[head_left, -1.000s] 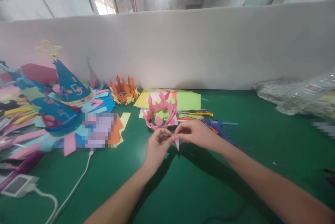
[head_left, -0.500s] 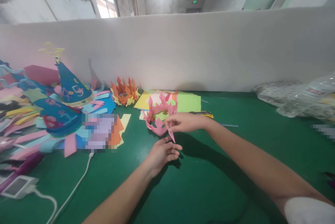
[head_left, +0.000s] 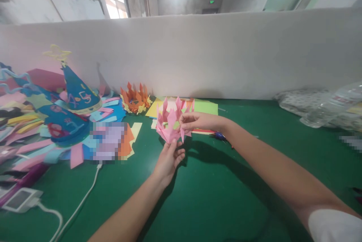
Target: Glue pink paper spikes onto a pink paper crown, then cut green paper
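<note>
A pink paper crown (head_left: 169, 121) with pointed spikes is lifted a little above the green table (head_left: 226, 189). My left hand (head_left: 168, 159) holds it from below, fingers curled on its lower edge. My right hand (head_left: 198, 121) pinches a small pink pointed paper piece (head_left: 182, 133) against the crown's right side.
An orange paper crown (head_left: 135, 100) and yellow and green sheets (head_left: 205, 107) lie behind. Blue cone hats (head_left: 76, 91) and paper strips crowd the left. A white cable (head_left: 82, 200) and charger (head_left: 18, 200) lie at front left. Plastic bags (head_left: 319, 108) sit at right, a white partition behind.
My right hand carried the small pink piece from the table up to the crown. My left hand let go of the piece, then reached up and took the crown, which rose and tilted.
</note>
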Tool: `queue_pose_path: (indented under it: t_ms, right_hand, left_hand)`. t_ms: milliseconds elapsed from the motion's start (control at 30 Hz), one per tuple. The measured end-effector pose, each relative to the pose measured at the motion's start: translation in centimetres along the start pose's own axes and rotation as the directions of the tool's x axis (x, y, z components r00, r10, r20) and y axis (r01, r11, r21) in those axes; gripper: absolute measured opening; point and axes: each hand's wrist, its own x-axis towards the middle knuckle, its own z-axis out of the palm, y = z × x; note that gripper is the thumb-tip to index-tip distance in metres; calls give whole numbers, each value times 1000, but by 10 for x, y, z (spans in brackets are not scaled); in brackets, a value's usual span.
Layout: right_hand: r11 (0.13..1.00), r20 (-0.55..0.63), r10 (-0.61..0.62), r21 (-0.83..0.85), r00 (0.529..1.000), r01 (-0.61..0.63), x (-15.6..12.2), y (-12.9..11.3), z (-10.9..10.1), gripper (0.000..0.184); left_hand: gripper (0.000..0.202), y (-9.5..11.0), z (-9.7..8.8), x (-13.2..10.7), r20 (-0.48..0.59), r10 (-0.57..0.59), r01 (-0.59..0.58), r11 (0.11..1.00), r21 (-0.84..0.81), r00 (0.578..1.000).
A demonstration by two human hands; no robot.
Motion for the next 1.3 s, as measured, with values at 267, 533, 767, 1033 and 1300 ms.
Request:
queue_pose_path:
  t_ms: [267, 533, 767, 1033, 1300]
  right_hand:
    - [992, -74, -34, 115, 997, 42, -5, -8, 11, 18]
    - [945, -495, -217, -324, 841, 53, -10, -29, 29, 10]
    - [834, -621, -333, -545, 710, -85, -5, -26, 41, 8]
    - [816, -591, -244, -554, 769, -167, 3, -13, 45, 7]
    - [813, -592, -212, -548, 778, -196, 7, -3, 46, 6]
  left_hand:
    - [19, 4, -2, 5, -51, 125, -129, 988, -82, 991]
    - [9, 6, -2, 10, -44, 186, -191, 974, -123, 981]
    - [5, 3, -1, 11, 5, 199, -196, 971, -139, 980]
    - [8, 2, -1, 11, 16, 216, -211, 966, -147, 976]
    - [9, 1, -1, 12, 31, 233, -227, 965, -133, 972]
